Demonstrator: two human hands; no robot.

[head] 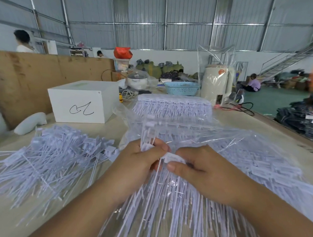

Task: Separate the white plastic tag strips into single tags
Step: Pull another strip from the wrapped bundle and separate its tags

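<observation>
- The left hand point(141, 160) has its fingers curled round the head end of a white tag strip point(147, 136), thumb pressed on top, so the strip's thin tails hang down past the palm.
- The right hand point(200, 172) pinches a single tag point(173, 157) between thumb and forefinger, its flat white head just beside the left fingertips; whether it is already free of the strip cannot be told.
- Both forearms come in from the lower edge and meet at the middle, hands almost touching, knuckles up and held above the surface point(108, 128).
- Under and below the hands a fan of tag tails point(166, 208) spreads toward the person.
- To the right of the right hand lies a clear plastic bag point(232, 139) with more strips on and under it.
- To the left of the left hand lies a loose heap of separated tags point(48, 158).
- Beyond the hands stands a stacked bundle of strips point(172, 106).
- Farther off to the left is a white box point(81, 102) with a black scrawl; farther to the right, a blue basket point(182, 88) and a cream kettle point(217, 83) wrapped in film.
</observation>
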